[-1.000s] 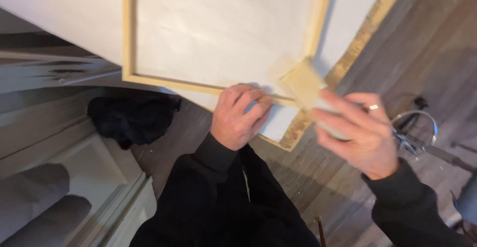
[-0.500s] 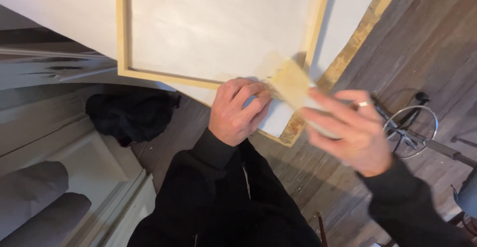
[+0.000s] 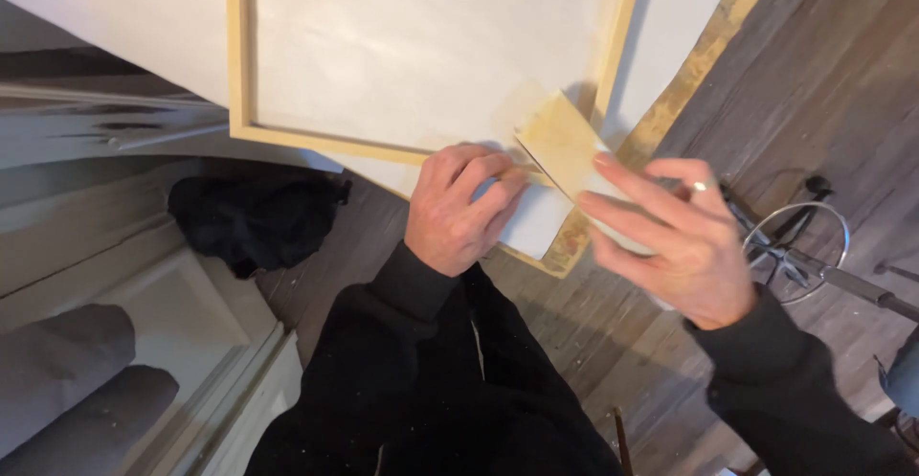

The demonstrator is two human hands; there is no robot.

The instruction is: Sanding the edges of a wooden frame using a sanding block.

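Both hands grip: left (image 3: 459, 210) presses the wooden frame (image 3: 325, 141), right (image 3: 670, 246) half-hides a tan pad (image 3: 565, 146).

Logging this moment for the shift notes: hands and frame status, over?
Left hand pressing the wooden frame at its lower edge. Right hand holds a tan sheet against the frame's corner. Nothing in the way.

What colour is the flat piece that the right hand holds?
Pale yellowish tan, seen in the head view: the flat piece in the right hand.
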